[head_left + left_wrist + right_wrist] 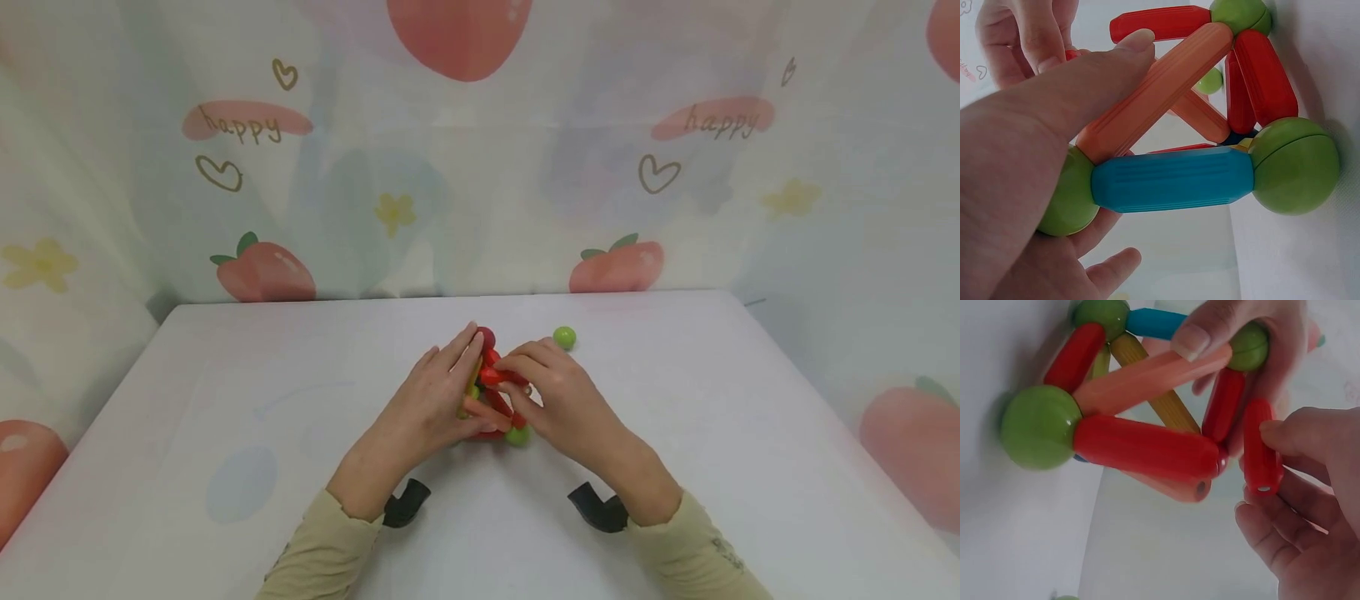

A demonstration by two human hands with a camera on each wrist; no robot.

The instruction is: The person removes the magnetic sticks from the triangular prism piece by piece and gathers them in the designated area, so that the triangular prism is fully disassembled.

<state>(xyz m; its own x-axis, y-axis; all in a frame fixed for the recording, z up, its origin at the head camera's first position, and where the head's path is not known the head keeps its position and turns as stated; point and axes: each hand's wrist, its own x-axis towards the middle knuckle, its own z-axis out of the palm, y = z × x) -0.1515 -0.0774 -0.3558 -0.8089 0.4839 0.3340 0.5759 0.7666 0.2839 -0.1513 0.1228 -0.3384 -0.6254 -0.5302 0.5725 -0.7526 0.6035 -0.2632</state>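
A frame of grooved magnetic rods and balls stands on the table between the hands, with an orange rod, a blue rod and green balls. My left hand holds it from the left, thumb along the orange rod and fingers behind an upper green ball. My right hand pinches a short red rod between thumb and fingers, close beside the frame's top. A longer red rod and another orange rod show open ends near it. A red ball shows past the left fingertips.
A loose green ball lies on the white table, just beyond the right hand. Black curved pieces show at both wrists. A printed cloth backdrop rises behind the table and along its sides.
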